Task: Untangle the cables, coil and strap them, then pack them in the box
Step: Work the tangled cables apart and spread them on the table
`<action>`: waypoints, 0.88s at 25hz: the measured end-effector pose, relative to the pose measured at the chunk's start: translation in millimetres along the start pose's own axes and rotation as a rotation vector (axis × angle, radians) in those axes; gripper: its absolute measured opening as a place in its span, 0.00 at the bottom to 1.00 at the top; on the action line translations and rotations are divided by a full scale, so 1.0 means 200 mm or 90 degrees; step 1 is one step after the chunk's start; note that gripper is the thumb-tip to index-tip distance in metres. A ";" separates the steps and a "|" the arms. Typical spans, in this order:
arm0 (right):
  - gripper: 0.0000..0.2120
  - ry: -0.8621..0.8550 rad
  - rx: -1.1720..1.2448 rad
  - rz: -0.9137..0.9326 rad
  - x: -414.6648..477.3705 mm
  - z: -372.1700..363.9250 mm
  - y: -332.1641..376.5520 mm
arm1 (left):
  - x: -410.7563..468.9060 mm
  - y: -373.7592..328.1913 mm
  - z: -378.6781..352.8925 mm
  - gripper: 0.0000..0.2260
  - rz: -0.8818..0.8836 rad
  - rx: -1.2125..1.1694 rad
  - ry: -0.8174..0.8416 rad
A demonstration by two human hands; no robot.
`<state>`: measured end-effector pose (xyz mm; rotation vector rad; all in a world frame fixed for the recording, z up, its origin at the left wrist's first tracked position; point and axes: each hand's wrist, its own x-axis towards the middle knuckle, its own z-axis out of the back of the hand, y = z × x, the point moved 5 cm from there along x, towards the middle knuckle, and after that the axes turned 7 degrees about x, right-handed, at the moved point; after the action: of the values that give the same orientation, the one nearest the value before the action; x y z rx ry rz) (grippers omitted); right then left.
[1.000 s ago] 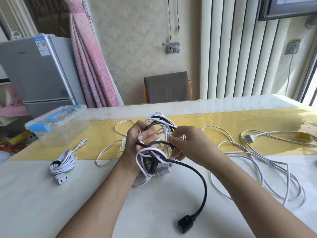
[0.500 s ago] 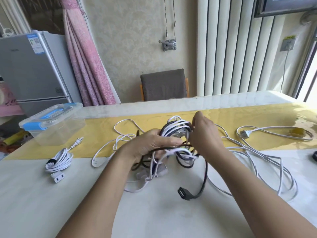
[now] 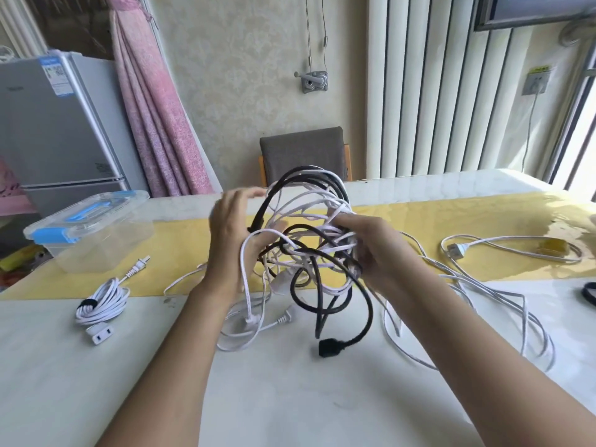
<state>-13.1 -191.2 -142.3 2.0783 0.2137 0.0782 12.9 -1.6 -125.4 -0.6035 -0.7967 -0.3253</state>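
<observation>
on the left of the table [image 3: 290, 398] sit a clear lidded box [image 3: 93, 230] and a coiled cable [image 3: 103, 301], already strapped. at centre, the left hand [image 3: 230, 243], fingers straight, presses the left side of a black-and-white tangle [image 3: 309, 250] raised above the table. the right hand [image 3: 379, 253] grips the tangle's right side, fingers curled into white strands. the black plug [image 3: 329, 347] hangs straight down beneath, slightly nearer the right hand, and is likely the end to draw out. a loose white cable [image 3: 483, 285] trails right.
</observation>
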 end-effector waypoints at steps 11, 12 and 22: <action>0.23 -0.065 -0.468 0.209 -0.03 -0.02 0.05 | -0.07 -0.48 0.01 0.24 -0.189 0.000 0.073; 0.24 -0.025 -0.488 0.213 -0.04 -0.04 0.05 | -0.07 -0.45 -0.01 0.26 -0.198 0.069 0.069; 0.16 0.085 -0.758 0.364 -0.07 -0.02 0.16 | -0.05 -0.29 0.07 0.09 0.111 -0.248 0.346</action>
<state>-23.6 -205.5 -112.3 0.8867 -0.3046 0.5481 -30.6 -37.1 -103.7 -0.8932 -0.1531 -0.4630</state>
